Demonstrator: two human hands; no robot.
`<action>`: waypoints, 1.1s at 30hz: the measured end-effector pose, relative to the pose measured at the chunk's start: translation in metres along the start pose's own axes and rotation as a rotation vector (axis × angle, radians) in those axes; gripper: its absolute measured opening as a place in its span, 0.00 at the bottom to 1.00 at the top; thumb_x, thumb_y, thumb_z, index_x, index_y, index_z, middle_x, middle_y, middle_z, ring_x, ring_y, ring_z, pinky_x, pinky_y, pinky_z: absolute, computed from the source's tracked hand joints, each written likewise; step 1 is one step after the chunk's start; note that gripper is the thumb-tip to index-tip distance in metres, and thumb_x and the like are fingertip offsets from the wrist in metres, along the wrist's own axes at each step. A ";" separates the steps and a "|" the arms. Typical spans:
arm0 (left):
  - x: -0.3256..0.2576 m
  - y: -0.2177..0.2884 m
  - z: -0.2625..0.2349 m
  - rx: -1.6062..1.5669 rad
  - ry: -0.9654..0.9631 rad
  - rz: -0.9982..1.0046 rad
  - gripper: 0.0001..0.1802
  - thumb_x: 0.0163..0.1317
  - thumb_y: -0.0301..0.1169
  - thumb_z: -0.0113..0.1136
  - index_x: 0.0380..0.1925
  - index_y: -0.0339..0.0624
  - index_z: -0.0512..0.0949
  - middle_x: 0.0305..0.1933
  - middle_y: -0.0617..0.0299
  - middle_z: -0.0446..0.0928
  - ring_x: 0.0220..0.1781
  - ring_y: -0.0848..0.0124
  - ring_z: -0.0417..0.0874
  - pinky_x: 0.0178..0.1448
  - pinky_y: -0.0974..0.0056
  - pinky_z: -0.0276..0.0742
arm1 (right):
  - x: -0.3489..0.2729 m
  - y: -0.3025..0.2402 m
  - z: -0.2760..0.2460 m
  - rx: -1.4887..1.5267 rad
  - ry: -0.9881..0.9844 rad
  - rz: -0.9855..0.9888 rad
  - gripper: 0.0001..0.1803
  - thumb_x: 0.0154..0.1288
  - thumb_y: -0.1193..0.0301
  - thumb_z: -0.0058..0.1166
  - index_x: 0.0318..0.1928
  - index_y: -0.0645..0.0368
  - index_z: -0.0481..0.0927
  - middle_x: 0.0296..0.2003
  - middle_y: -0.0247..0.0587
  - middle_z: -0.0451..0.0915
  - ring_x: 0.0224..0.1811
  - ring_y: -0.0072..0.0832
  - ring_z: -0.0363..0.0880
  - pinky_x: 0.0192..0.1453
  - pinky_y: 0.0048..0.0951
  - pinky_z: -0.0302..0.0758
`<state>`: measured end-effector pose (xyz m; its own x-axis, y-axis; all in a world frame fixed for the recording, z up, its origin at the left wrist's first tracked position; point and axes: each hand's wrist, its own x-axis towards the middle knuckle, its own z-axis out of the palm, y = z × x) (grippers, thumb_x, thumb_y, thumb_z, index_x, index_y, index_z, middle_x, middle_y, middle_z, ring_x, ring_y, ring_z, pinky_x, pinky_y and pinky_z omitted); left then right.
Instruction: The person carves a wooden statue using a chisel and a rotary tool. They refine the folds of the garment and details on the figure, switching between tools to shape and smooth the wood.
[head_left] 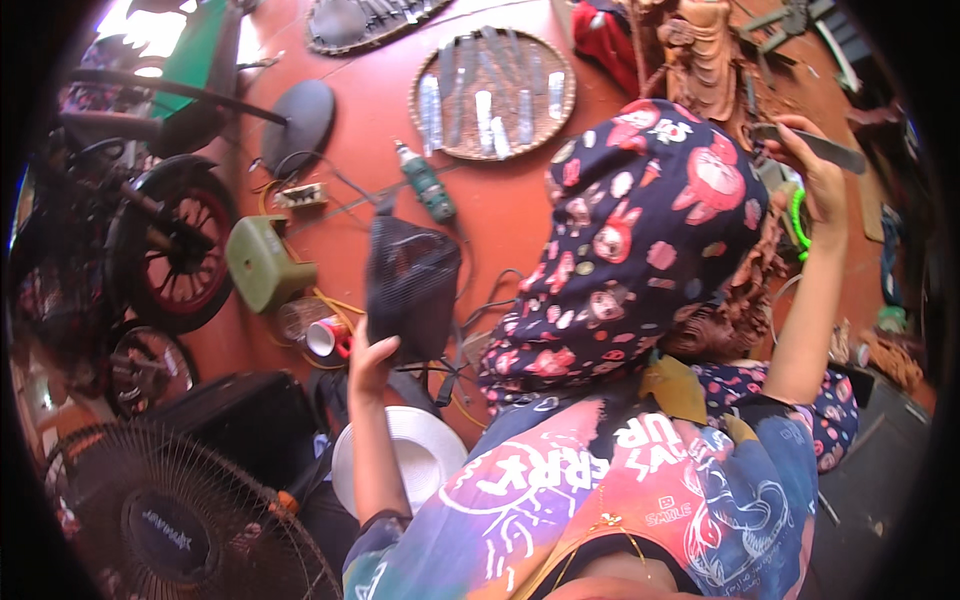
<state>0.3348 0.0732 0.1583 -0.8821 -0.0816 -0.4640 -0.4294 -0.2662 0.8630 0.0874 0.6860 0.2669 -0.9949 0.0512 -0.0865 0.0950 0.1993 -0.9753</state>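
The left hand (372,365) is closed on the near edge of a black mesh bag (412,290), thumb in front, other fingers hidden; the bag stands left of the patterned trousers (650,255), near the green drill (428,188). At right, the half-curled right hand (818,185) pinches a flat grey blade (838,153) near the carved wooden figure (705,65). A steady pinch, blade end angled away from wrist and carving, seems wise.

fan (170,535) cut off below, far wicker tray (352,50) cropped above, left hand (373,363) with fingers hidden behind black mesh item (412,285), carved wood (715,335) partly behind patterned cloth (640,250)
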 end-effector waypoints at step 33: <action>0.085 -0.093 -0.049 0.174 -0.101 -0.574 0.45 0.56 0.41 0.75 0.72 0.44 0.66 0.62 0.57 0.78 0.60 0.64 0.81 0.63 0.56 0.80 | 0.015 0.040 -0.031 0.015 0.039 0.064 0.14 0.74 0.69 0.61 0.56 0.60 0.82 0.44 0.36 0.87 0.44 0.19 0.87 0.51 0.18 0.80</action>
<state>0.3088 0.0442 0.0289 -0.5108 0.1225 -0.8509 -0.8597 -0.0793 0.5046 0.0774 0.7246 0.2326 -0.9847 0.1015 -0.1415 0.1580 0.1792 -0.9710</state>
